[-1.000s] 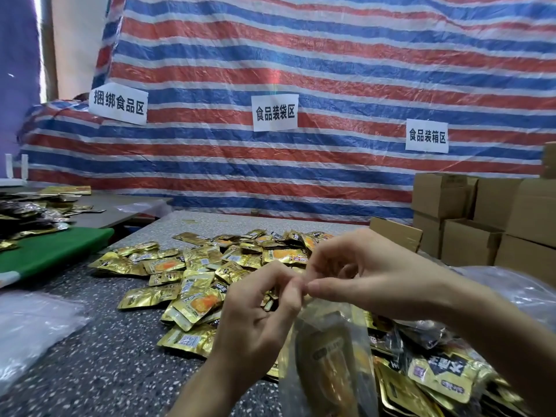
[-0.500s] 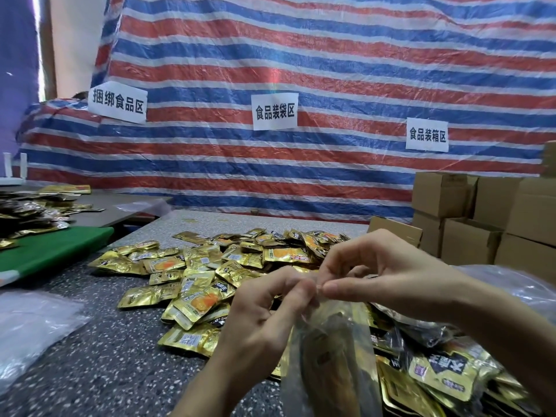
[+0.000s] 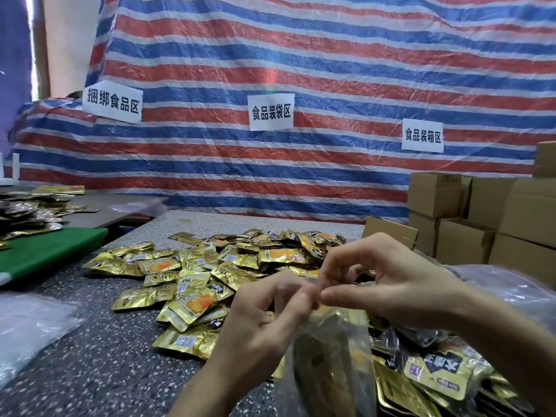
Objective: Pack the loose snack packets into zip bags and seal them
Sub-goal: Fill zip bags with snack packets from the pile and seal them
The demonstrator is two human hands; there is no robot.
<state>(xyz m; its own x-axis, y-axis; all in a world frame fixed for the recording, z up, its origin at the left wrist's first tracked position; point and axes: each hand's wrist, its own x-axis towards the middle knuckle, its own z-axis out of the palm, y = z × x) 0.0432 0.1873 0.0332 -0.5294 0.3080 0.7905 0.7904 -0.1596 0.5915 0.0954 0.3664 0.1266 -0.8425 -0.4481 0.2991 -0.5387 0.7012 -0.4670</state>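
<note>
A clear zip bag (image 3: 328,362) holding gold snack packets hangs in front of me, its top edge held up between both hands. My left hand (image 3: 264,323) pinches the bag's top strip with thumb and forefinger. My right hand (image 3: 382,281) pinches the same strip just to the right, fingertips touching the left hand's. A heap of loose gold snack packets (image 3: 210,272) lies on the speckled table (image 3: 90,362) behind and left of my hands.
Filled bags of packets (image 3: 436,371) lie at the lower right under clear plastic. Cardboard boxes (image 3: 481,224) stack at the right. A sheet of clear plastic bags (image 3: 27,323) lies at the left, a green board (image 3: 48,251) with more packets beyond. A striped tarp hangs behind.
Both hands have drifted slightly to the right along the bag's top, still pinching it. The bag hangs a little further right.
</note>
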